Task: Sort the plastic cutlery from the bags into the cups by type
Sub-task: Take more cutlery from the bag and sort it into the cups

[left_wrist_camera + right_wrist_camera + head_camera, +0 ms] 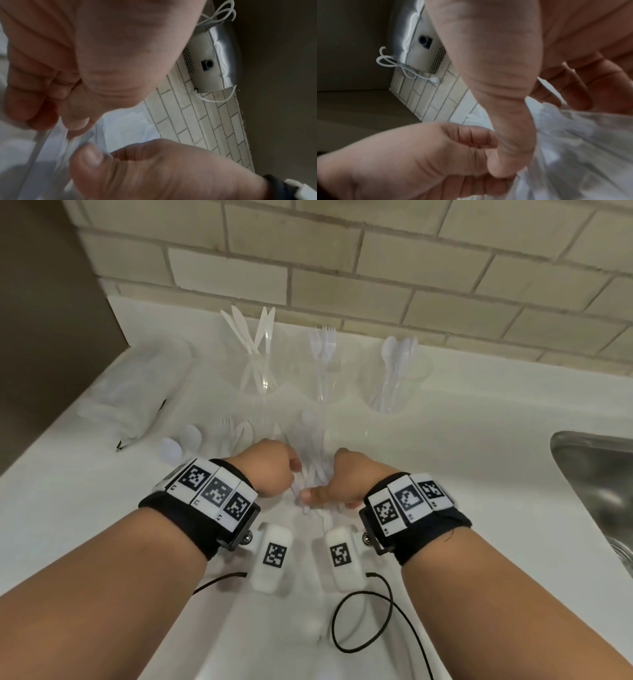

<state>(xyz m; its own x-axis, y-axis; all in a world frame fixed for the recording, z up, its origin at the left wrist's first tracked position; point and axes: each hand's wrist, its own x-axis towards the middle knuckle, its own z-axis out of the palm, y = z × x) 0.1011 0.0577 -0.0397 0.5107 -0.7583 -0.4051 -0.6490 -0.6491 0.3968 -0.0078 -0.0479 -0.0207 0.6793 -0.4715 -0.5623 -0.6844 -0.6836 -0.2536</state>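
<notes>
Three clear cups stand in a row by the tiled wall: the knife cup [255,364] on the left, the fork cup [325,361] in the middle and the spoon cup [397,371] on the right. A clear bag of cutlery [312,455] lies on the white counter in front of them, between my hands. My left hand [291,475] pinches the bag's thin film [56,136] between thumb and fingertips. My right hand [320,496] grips the crumpled bag [576,135] with thumb and curled fingers. What is inside the bag under my hands is hidden.
A second clear bag [137,392] lies at the back left. Loose white spoons and forks [209,436] lie left of my left hand. A steel sink [599,484] is at the right edge. A metal wall unit [214,58] hangs above the tiles.
</notes>
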